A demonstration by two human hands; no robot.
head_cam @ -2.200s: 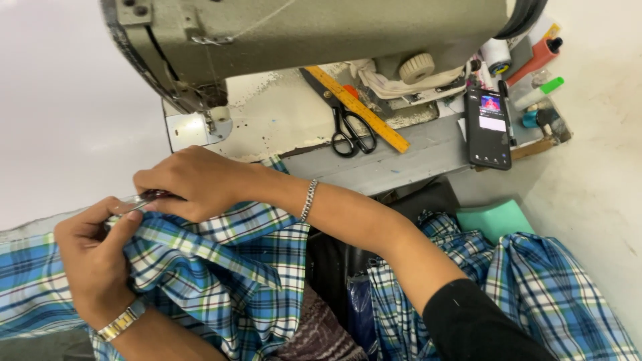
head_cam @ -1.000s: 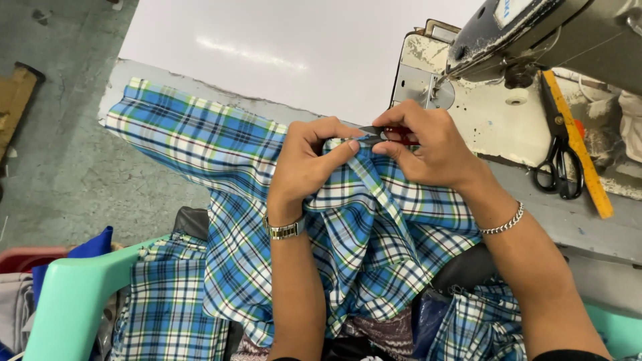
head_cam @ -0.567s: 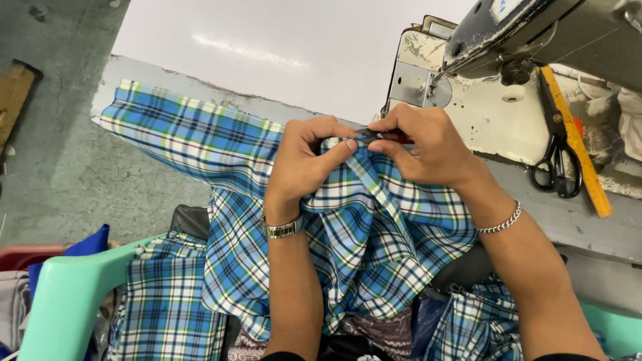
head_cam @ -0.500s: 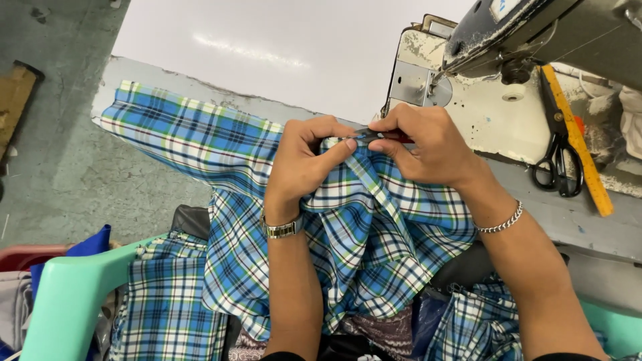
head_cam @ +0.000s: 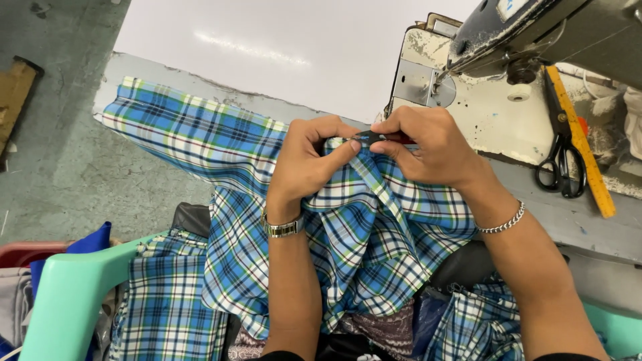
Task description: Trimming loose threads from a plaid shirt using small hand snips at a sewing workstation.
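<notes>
A blue, white and green plaid garment lies across my lap and spreads left over the table edge. My left hand, with a metal watch on the wrist, pinches a fold of the cloth at its top edge. My right hand, with a chain bracelet, holds a small dark tool with a red part against the same fold. The two hands touch at the fingertips, just in front of the sewing machine's needle plate.
A worn grey sewing machine stands at the upper right. Black scissors and a yellow ruler lie on its bed. A white table top is behind. A mint plastic chair with more plaid cloth stands at the lower left.
Since 2.2 s ago my view swung left and the garment was brought up in front of the machine. Over the last second the hands have stayed almost still on the fold.
</notes>
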